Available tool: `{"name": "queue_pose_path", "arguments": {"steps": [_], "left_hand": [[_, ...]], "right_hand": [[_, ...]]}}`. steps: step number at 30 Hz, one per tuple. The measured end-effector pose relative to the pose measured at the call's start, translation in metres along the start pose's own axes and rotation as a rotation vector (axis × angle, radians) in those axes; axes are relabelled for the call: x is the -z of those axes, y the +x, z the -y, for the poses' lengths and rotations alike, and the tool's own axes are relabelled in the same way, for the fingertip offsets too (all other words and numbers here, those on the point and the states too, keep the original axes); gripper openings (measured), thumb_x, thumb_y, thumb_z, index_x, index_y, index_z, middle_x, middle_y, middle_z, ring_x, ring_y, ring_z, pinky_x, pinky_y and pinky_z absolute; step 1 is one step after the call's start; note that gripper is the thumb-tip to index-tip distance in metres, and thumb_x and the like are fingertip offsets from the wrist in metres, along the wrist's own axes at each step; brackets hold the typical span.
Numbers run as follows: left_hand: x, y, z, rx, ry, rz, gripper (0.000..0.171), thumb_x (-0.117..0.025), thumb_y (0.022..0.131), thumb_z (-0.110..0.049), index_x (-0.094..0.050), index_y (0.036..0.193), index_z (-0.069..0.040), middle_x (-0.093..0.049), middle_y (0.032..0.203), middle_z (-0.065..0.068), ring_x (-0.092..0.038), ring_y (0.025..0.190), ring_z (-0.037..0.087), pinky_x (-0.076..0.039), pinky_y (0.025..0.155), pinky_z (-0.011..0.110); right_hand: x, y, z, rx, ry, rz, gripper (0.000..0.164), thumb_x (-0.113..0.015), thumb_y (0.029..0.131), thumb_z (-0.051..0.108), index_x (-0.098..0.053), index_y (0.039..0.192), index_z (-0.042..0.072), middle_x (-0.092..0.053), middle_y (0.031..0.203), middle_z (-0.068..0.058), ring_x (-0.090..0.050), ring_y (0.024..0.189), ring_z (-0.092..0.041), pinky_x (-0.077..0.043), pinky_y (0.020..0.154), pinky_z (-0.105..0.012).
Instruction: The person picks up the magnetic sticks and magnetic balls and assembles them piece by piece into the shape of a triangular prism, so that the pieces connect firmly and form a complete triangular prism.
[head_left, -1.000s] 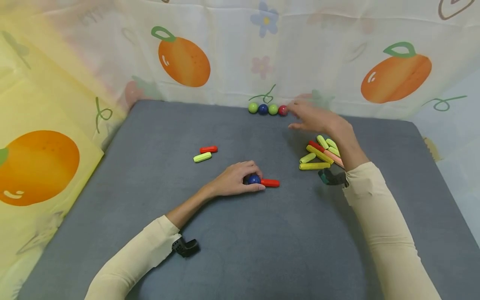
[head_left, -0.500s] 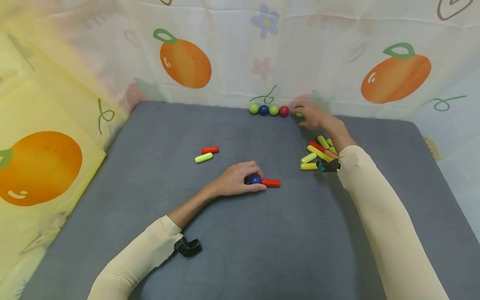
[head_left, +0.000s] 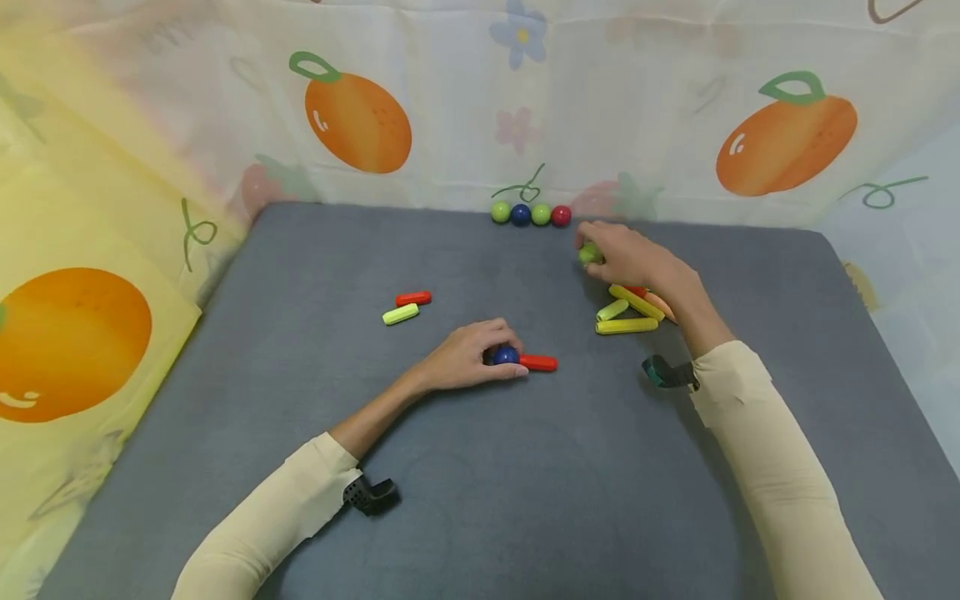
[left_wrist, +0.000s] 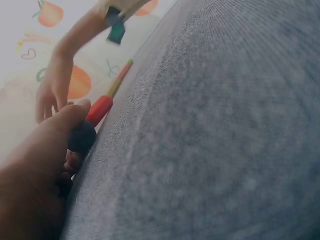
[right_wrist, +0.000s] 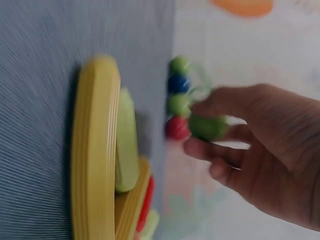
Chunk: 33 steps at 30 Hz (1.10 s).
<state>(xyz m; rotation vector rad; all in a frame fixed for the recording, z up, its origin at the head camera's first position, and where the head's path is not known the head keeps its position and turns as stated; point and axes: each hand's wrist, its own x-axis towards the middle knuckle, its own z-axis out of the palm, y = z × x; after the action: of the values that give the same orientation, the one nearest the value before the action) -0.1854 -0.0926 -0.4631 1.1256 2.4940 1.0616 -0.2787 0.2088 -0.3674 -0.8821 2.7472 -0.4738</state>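
My left hand point(head_left: 472, 358) rests on the table with thumb and fingers curled round a dark blue ball point(head_left: 506, 356). A red stick point(head_left: 538, 362) lies against that ball and points right; the left wrist view also shows the blue ball point(left_wrist: 82, 137) touching the red stick point(left_wrist: 100, 110). My right hand point(head_left: 630, 254) pinches a green ball point(head_left: 590, 253) between thumb and fingers, above the table at the back right. In the right wrist view this green ball point(right_wrist: 206, 127) is held off the surface, somewhat blurred.
A row of balls, two green, one blue point(head_left: 521, 215) and one red point(head_left: 561, 216), sits at the table's back edge. Several yellow, red and orange sticks point(head_left: 627, 326) lie heaped under my right hand. A short red stick point(head_left: 413, 297) and a yellow-green stick point(head_left: 401, 314) lie left.
My right hand reached to the back edge, took hold of a green ball right of the row, and brought it nearer and slightly left. My left hand stays on the blue ball.
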Motion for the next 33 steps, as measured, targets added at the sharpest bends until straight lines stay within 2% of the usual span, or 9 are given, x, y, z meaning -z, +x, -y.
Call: {"name": "queue_pose_path", "arguments": {"steps": [7,12,16,20,27,33], "left_hand": [[0.002,0.001,0.0,0.001,-0.026,0.004,0.023,-0.075,0.097,-0.035,-0.072,0.114,-0.021,-0.064,0.112,-0.003,-0.058,0.096,0.011,-0.047,0.08,0.025],[0.002,0.0,0.001,0.005,-0.041,0.0,0.022,-0.075,0.097,-0.034,-0.072,0.115,-0.021,-0.064,0.11,-0.004,-0.058,0.093,0.011,-0.045,0.077,0.024],[0.002,0.0,0.0,0.02,-0.037,0.005,0.023,-0.074,0.098,-0.036,-0.071,0.116,-0.021,-0.063,0.109,-0.004,-0.057,0.091,0.011,-0.043,0.075,0.024],[0.001,0.002,0.0,0.021,-0.033,0.006,0.025,-0.074,0.098,-0.035,-0.07,0.118,-0.021,-0.063,0.111,-0.003,-0.056,0.092,0.012,-0.043,0.076,0.025],[0.002,0.001,0.0,-0.001,-0.016,0.001,0.031,-0.08,0.093,-0.035,-0.071,0.119,-0.02,-0.064,0.11,-0.002,-0.055,0.09,0.012,-0.043,0.076,0.024],[0.002,0.0,0.001,-0.02,0.002,0.007,0.036,-0.083,0.09,-0.038,-0.071,0.12,-0.022,-0.064,0.112,-0.004,-0.055,0.092,0.011,-0.042,0.078,0.025]], "right_hand": [[-0.022,-0.041,0.042,0.103,0.026,0.174,0.027,-0.074,0.097,0.012,-0.062,0.12,0.006,-0.068,0.107,-0.006,-0.061,0.091,-0.019,-0.051,0.085,-0.041],[-0.042,-0.053,0.06,0.159,0.028,0.299,0.028,-0.078,0.094,0.014,-0.066,0.119,0.008,-0.067,0.111,-0.004,-0.059,0.095,-0.017,-0.053,0.089,-0.039],[-0.051,-0.052,0.066,0.172,0.047,0.323,0.028,-0.082,0.091,0.017,-0.066,0.112,0.009,-0.064,0.106,-0.003,-0.057,0.091,-0.015,-0.051,0.085,-0.035],[-0.053,-0.051,0.069,0.166,0.045,0.338,0.033,-0.084,0.09,0.023,-0.065,0.113,0.011,-0.061,0.103,-0.001,-0.055,0.089,-0.014,-0.048,0.084,-0.033],[-0.054,-0.05,0.072,0.157,0.019,0.357,0.032,-0.079,0.095,0.032,-0.064,0.113,0.011,-0.061,0.107,-0.003,-0.056,0.092,-0.016,-0.049,0.086,-0.035],[-0.053,-0.052,0.074,0.131,-0.008,0.382,0.033,-0.076,0.097,0.033,-0.064,0.117,0.01,-0.06,0.111,-0.005,-0.057,0.094,-0.016,-0.052,0.089,-0.038]]}}
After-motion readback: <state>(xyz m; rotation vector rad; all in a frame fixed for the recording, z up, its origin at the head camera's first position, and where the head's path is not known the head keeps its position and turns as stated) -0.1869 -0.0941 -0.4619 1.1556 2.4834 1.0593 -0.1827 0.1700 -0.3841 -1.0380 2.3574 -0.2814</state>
